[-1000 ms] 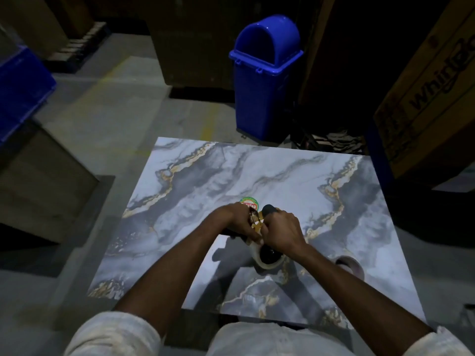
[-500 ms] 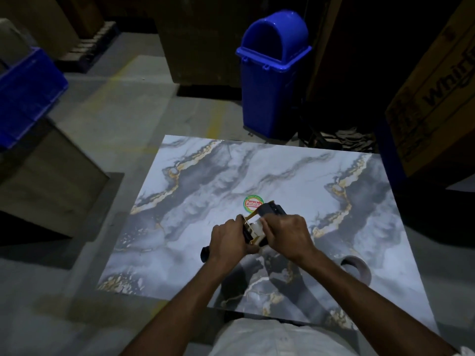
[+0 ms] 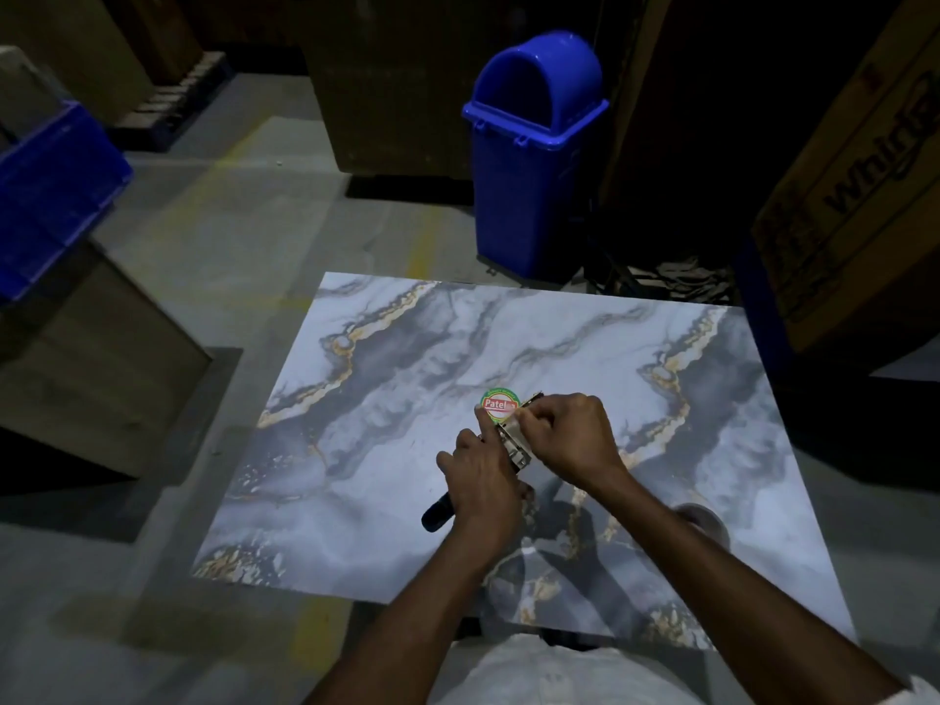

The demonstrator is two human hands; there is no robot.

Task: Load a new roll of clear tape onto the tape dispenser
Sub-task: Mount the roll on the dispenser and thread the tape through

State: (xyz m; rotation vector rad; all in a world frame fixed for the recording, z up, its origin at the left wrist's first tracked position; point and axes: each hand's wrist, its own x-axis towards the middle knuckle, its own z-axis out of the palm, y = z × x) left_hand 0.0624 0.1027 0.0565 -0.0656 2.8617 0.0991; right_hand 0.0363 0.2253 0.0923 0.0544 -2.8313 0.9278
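**Open tabletop to the left, crowded floor beyond**

The marble-patterned table [image 3: 386, 399] lies bare left and ahead of both hands [image 3: 483, 480]. A spent tape core [image 3: 704, 521] sits near the right forearm. Beyond the far edge stand a blue bin [image 3: 529, 195] and a cardboard box [image 3: 864, 195].

A marble-patterned tabletop [image 3: 397, 379], pale grey with dark veins and gold streaks, fills the lower middle of the frame over a grey concrete floor [image 3: 213, 256]. Just right of its centre a round green-and-red sticker [image 3: 497, 402] lies flat on the surface. Near the lower right edge a dark ring-shaped roll [image 3: 704, 521] rests on it, partly hidden behind a forearm, too dim to tell more.
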